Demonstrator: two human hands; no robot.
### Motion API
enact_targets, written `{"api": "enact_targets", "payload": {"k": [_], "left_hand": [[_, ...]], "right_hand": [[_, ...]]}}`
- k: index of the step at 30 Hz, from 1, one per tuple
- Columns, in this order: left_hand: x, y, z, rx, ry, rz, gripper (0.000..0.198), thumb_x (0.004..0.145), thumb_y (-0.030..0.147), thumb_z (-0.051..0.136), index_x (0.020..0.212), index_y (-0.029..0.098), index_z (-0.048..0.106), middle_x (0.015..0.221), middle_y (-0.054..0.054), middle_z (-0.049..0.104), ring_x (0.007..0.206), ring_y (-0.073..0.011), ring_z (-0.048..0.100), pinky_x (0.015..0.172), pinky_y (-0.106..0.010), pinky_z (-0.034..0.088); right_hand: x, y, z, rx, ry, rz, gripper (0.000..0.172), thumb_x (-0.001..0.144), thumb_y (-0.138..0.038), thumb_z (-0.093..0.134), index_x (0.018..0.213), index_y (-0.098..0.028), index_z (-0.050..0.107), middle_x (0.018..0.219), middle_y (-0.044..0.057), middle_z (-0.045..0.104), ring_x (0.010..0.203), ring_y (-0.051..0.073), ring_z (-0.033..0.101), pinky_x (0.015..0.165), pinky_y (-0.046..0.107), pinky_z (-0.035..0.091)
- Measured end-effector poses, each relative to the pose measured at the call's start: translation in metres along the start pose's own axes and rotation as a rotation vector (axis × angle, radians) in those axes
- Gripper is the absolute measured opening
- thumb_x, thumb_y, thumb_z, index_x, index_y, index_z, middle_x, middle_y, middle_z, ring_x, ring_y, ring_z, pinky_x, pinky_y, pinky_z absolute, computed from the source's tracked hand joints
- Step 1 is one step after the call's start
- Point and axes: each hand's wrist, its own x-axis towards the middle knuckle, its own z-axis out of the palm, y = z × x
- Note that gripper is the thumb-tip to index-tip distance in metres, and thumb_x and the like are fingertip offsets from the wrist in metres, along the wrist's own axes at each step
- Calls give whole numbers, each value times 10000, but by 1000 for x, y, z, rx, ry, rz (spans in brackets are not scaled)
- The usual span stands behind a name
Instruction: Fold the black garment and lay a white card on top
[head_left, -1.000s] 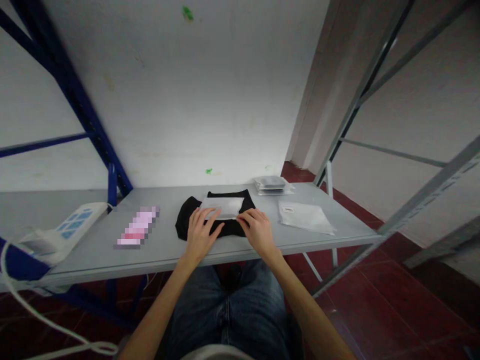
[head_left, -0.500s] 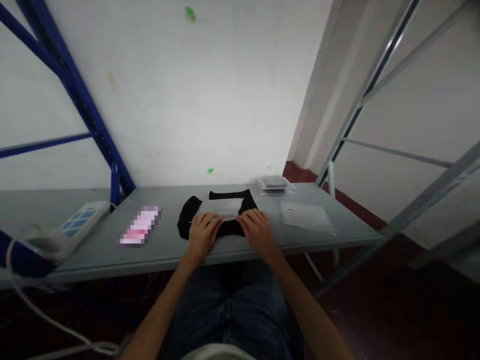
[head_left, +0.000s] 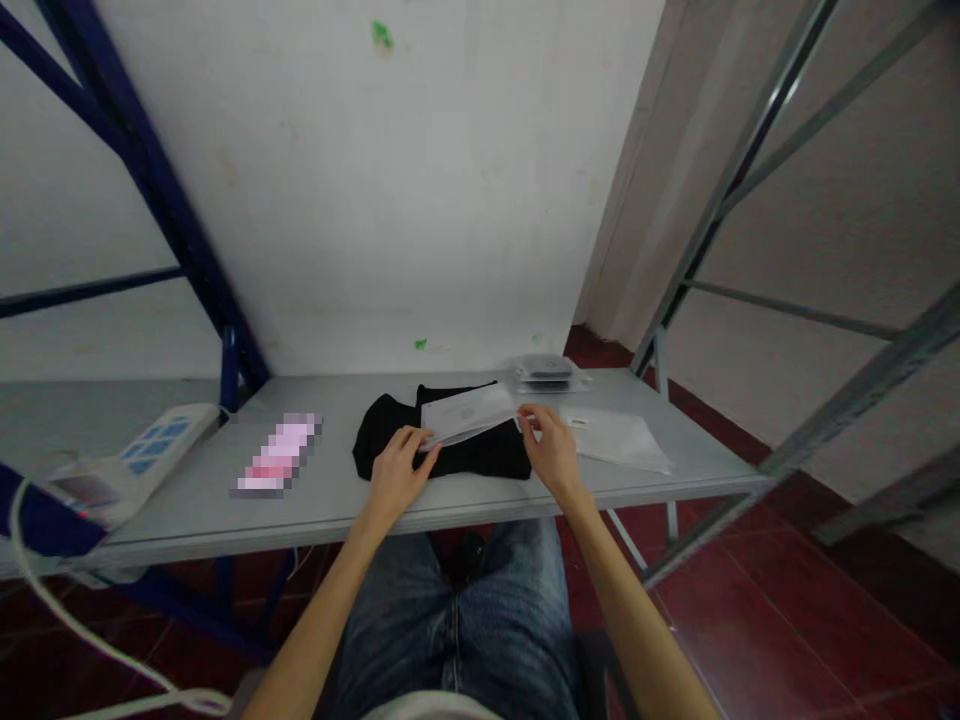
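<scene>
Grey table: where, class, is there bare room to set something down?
Bare: between the power strip and pink pixelated item; right of the stacked packets, behind the flat bag. Crowded: the middle, with left hand, right hand, pale packet and black cloth.

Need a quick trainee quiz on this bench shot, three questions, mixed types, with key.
1. What color is the cloth beneath the pale packet? A) red B) black C) yellow

2. True or false: the left hand is at the right end of the pale packet.

3. Fill in: as seen in this view, the flat translucent bag lies to the ____ of the cloth.

Key:
1. B.
2. False; the left hand is at the left end, the right hand at the right end.
3. right.
</scene>
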Motion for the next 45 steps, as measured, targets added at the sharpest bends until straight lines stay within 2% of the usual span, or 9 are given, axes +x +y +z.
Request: {"api": "enact_targets", "payload": {"k": [5, 10, 12, 14, 17, 25, 32, 39, 45], "left_hand": [[0, -3, 3, 49, -100, 87, 239, 1047, 340, 475, 971, 230, 674, 926, -48, 672, 861, -198, 663, 776, -318, 536], [0, -1, 5, 121, -62, 161, 233, 1056, 291, 454, 995, 223, 669, 962, -67, 675, 928, -218, 646, 799, -333, 540], [0, 1, 6, 151, -55, 179, 226, 1058, 279, 448, 1009, 225, 662, 969, -70, 668, 962, -225, 641, 817, -336, 541], [-2, 2, 6, 174, -47, 184, 216, 1059, 269, 444, 1017, 222, 650, 969, -72, 662, 979, -229, 639, 812, -334, 543], [-4, 2, 7, 187, -27, 168, 206, 1060, 256, 436, 1010, 218, 632, 965, -71, 652, 960, -219, 650, 769, -311, 544], [-3, 3, 8, 184, 60, 95, 163, 1040, 243, 461, 996, 216, 615, 977, -74, 647, 939, -211, 665, 694, -270, 530], [10, 6, 9, 90, 170, 12, 165, 1037, 266, 467, 995, 211, 617, 958, -61, 644, 864, -181, 662, 695, -262, 525], [20, -1, 8, 212, 228, -30, 203, 1035, 285, 460, 976, 211, 639, 962, -80, 665, 903, -206, 669, 660, -270, 496], [25, -8, 15, 281, 277, -18, 219, 1044, 297, 462, 1020, 193, 654, 972, -102, 674, 936, -230, 667, 722, -295, 512]], "right_hand": [[-3, -3, 8, 90, -49, -4, 213, 1006, -349, 504, 1095, -228, 656, 1064, 64, 709, 844, 187, 700, 774, 311, 533], [-10, -21, 18, -77, 98, 21, 208, 1004, -350, 523, 1086, -212, 655, 988, 72, 671, 830, 210, 644, 755, 334, 513], [-14, -32, 24, -121, 88, -77, 177, 1019, -299, 512, 1028, -216, 668, 975, 75, 675, 914, 227, 633, 828, 349, 506], [-18, -43, 32, -129, -5, -223, 176, 1025, -250, 515, 998, -225, 687, 1030, 77, 695, 1018, 233, 625, 907, 356, 490], [-22, -55, 44, -136, -113, -338, 195, 1023, -209, 528, 1079, -243, 711, 1158, 77, 699, 1091, 229, 620, 938, 359, 487], [-17, -63, 58, -154, -121, -353, 302, 1013, -151, 496, 1202, -245, 713, 1233, 108, 659, 1138, 233, 628, 968, 359, 522], [1, -70, 73, -226, -50, -238, 323, 1043, -205, 451, 1264, -275, 676, 1225, 113, 655, 957, 209, 680, 802, 315, 521], [31, -85, 85, -399, -177, -199, 302, 987, -287, 611, 1280, -217, 605, 1136, 140, 693, 1018, 288, 641, 944, 460, 435], [43, -99, 92, -452, -203, -227, 547, 853, -374, 787, 1328, -203, 577, 1294, 206, 630, 1124, 364, 591, 1060, 601, 369]]}}
